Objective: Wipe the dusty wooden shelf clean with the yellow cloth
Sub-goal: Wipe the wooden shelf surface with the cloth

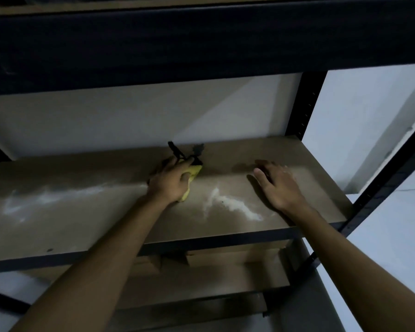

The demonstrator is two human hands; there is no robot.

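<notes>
Here we see the wooden shelf [82,212] filling most of the view, a brown board in a dark metal rack frame [304,104] set against a pale wall [130,121]. Streaks of white dust [235,204] lie across the board, one smear on the left half and a brighter one between the two hands. Below it we make out a lower shelf [201,281] of the same brown board. Our left hand [173,183] presses down near the middle of the shelf, fingers curled over the yellow cloth [192,174], which is bunched under the palm and touching the board. Our right hand [280,185] lies flat and spread on the shelf to the right, holding nothing. Just behind the cloth sits a small black object [180,153]; we cannot tell what it is
</notes>
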